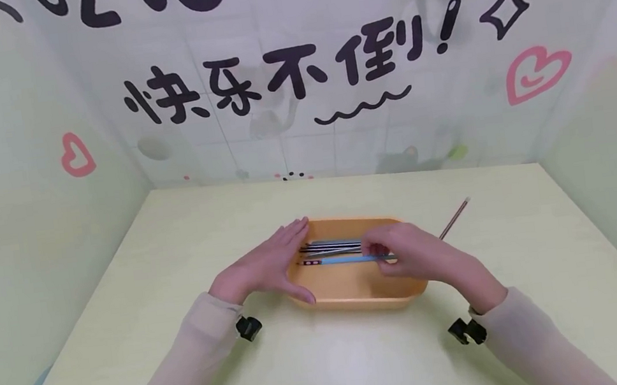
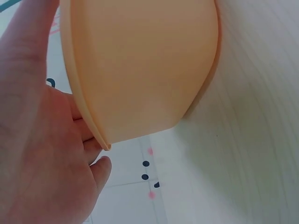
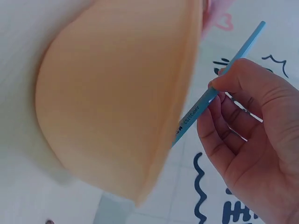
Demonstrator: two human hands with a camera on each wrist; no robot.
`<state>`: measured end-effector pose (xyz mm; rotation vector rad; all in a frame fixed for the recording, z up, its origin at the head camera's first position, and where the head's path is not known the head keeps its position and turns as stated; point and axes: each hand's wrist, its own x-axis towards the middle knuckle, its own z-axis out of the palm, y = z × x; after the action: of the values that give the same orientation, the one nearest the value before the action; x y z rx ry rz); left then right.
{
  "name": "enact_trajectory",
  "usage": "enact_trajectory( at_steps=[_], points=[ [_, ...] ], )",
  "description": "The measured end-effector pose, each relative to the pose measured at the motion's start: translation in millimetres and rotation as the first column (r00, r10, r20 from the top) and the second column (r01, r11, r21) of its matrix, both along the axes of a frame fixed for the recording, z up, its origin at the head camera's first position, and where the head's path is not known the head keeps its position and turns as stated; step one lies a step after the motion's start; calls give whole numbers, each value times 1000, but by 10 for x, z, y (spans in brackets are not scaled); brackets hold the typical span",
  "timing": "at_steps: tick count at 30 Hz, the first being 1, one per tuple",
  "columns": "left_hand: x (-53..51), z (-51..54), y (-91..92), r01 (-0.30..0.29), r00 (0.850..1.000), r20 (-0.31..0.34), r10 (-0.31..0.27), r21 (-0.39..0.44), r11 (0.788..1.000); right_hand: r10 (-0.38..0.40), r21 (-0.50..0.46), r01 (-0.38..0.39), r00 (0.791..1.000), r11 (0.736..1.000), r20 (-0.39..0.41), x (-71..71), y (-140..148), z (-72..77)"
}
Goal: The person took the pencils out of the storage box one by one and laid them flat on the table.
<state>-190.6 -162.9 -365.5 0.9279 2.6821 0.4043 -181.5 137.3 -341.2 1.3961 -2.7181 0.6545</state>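
Midway between the left and right edges of the worktop (image 1: 353,367), nearer its far edge than me, sits an orange box (image 1: 357,304) with a raised rim. My left hand (image 1: 262,267) is at the box's left end: its fingers lie straight and side by side along the far left corner, and the thumb stands well apart from them at the near left corner, so the hand spans that end. From the left wrist view, I see the fingertips on the far side of the rim.

My right hand (image 1: 408,249) reaches over the right end of the box, its thumb and fingers clamped on a light blue pencil (image 1: 348,260). That pencil's patterned end points to the box's left end, just beside a bundle of striped pencils (image 1: 329,248) lying lengthwise inside, along the far half of the box. Viewed from my right wrist, the blue pencil slants up past the rim, with small print on its side; its lower part is hidden behind the box.

Toward the worktop's far right corner, a reddish-brown pencil (image 1: 455,218) points away from me at a slant. My right hand hides its near end, so I cannot tell whether it touches the box. Dark lettering (image 1: 293,69) covers the wall behind the far edge.
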Motion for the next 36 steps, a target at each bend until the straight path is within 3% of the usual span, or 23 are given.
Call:
enact_trajectory(
  at_steps=[6, 15, 26, 33, 36],
  points=[
    [27, -11, 30, -29, 999, -28, 28, -33, 999, -97, 1, 97, 995, 995, 17, 36, 178, 136],
    [67, -2, 76, -51, 998, -42, 50, -14, 999, -203, -14, 203, 979, 979, -34, 41, 482, 268],
    [117, -63, 253, -122, 985, -128, 112, -66, 990, -268, -14, 268, 962, 963, -59, 17, 835, 191],
    [102, -202, 308, -139, 960, -263, 97, -143, 980, -298, -13, 298, 952, 954, -65, -43, 1032, 127],
    [101, -225, 321, -145, 954, -282, 97, -154, 977, -312, -13, 312, 949, 950, -54, -50, 1090, 102]
  ],
)
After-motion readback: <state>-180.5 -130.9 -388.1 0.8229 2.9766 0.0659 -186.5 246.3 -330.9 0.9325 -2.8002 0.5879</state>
